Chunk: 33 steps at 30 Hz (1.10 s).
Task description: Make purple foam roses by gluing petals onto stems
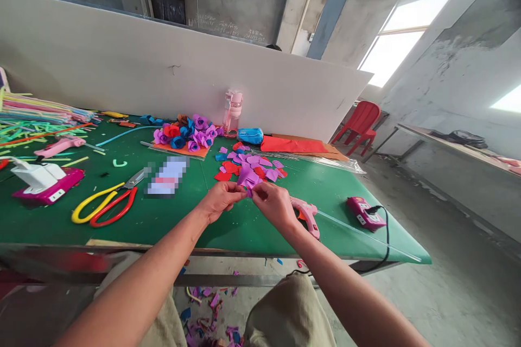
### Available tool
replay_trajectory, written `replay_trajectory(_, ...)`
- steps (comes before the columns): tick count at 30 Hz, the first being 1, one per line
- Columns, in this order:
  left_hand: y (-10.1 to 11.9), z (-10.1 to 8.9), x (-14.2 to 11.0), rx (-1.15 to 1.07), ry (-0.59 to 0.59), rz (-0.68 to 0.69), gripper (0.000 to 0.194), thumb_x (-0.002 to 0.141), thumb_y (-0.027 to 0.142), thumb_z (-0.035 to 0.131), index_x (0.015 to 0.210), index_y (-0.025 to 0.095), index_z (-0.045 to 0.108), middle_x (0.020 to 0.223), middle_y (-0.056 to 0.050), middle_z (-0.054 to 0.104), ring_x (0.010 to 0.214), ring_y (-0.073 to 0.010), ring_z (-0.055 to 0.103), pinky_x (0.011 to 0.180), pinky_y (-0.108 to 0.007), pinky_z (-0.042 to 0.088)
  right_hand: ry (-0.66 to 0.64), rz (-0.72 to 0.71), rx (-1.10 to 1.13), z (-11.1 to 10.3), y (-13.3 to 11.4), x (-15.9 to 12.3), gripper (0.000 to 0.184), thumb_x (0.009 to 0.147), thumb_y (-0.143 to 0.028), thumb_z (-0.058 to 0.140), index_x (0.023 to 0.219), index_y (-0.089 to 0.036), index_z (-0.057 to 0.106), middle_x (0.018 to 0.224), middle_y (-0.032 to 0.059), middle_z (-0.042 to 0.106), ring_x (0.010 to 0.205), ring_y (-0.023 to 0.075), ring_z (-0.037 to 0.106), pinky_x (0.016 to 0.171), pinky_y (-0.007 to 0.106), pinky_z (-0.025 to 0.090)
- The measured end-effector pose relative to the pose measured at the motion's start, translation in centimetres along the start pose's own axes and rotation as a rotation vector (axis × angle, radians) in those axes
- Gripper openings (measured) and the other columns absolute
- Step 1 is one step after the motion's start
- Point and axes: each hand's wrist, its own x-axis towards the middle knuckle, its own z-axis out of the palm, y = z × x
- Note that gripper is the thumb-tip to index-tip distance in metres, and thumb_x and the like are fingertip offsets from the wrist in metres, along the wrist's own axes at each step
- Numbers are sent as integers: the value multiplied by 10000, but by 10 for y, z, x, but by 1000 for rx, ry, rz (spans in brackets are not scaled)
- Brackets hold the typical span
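My left hand (221, 198) and my right hand (273, 203) meet above the green table (171, 216), both pinching a small purple foam piece (248, 190) between the fingertips. Just beyond them lies a heap of purple, red and blue foam petals (249, 166). A pink glue gun (307, 215) lies on the table under my right wrist. Finished foam roses (185, 133) in purple, blue and red sit on an orange sheet further back.
Scissors with yellow and red handles (106, 203) lie at left, near a magenta box with a white charger (43, 181) and coloured strips (36, 116). A pink bottle (233, 111) stands by the white partition. A magenta power block (365, 213) with a black cable sits right; scraps litter the floor.
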Motion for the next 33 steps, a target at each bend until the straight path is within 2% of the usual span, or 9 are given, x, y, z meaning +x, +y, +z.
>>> replay_trajectory(9, 0, -3, 1, -44, 18, -35, 231, 534, 281, 731, 645, 147, 579, 472, 77, 403, 379, -18, 244, 382, -193, 101, -7, 71, -61, 5, 25, 25, 135, 757, -220, 529, 721, -182, 654, 659, 18, 665, 593, 139, 574, 579, 234, 390)
replay_trajectory(13, -2, -8, 6, -118, 112, 39, 261, 563, 327, 735, 706, 150, 608, 475, 72, 427, 370, -21, 235, 377, -199, 108, 23, 83, -67, 3, 29, 35, 190, 760, -221, 550, 904, -176, 664, 821, 66, 694, 702, 173, 603, 634, 261, 427)
replay_trajectory(15, -2, -8, 7, -138, 215, 121, 288, 564, 352, 737, 735, 150, 622, 483, 69, 435, 377, -26, 255, 379, -202, 126, 16, 174, 120, 3, 21, 29, 228, 810, -346, 524, 849, -173, 667, 780, 72, 688, 660, 168, 601, 615, 266, 449)
replay_trajectory(17, -3, -5, 7, -111, 297, 200, 292, 569, 368, 730, 740, 152, 631, 483, 65, 445, 389, -36, 285, 385, -207, 158, -120, 359, 464, 7, 8, 21, 428, 835, -514, 452, 706, -160, 654, 672, 79, 669, 579, 159, 596, 563, 266, 470)
replay_trajectory(19, -5, 0, 6, -48, 326, 254, 279, 572, 382, 722, 716, 158, 638, 483, 59, 463, 405, -46, 313, 396, -212, 188, -240, 499, 850, 14, -4, 13, 469, 795, -586, 481, 744, -154, 656, 752, 94, 685, 647, 168, 632, 595, 270, 502)
replay_trajectory(22, -9, 8, 4, 41, 280, 266, 272, 573, 401, 722, 695, 166, 659, 493, 52, 492, 431, -58, 345, 413, -214, 212, -119, 576, 1193, 25, -14, 11, 363, 677, -522, 650, 801, -182, 624, 860, 66, 680, 763, 165, 638, 667, 269, 519)
replay_trajectory(25, -7, 6, 3, 61, 278, 254, 303, 595, 431, 715, 727, 161, 677, 526, 38, 527, 438, -57, 347, 415, -214, 211, 58, 584, 1201, 22, -11, 11, 297, 613, -434, 703, 725, -188, 580, 736, 17, 641, 663, 126, 597, 648, 255, 511)
replay_trajectory(28, 2, -6, 1, 77, 291, 232, 390, 585, 458, 730, 819, 150, 682, 624, 10, 594, 423, -41, 304, 400, -218, 175, -125, 511, 1016, 7, -4, 4, 235, 629, -375, 688, 677, -173, 577, 584, -26, 567, 523, 93, 522, 588, 248, 493)
replay_trajectory(33, 8, -10, -5, 243, -61, 80, 438, 587, 426, 750, 930, 159, 695, 760, -24, 642, 440, -38, 326, 397, -204, 173, -534, 403, 839, -9, -2, -13, 162, 661, -275, 655, 585, -154, 580, 503, -51, 505, 490, 82, 490, 569, 243, 492)
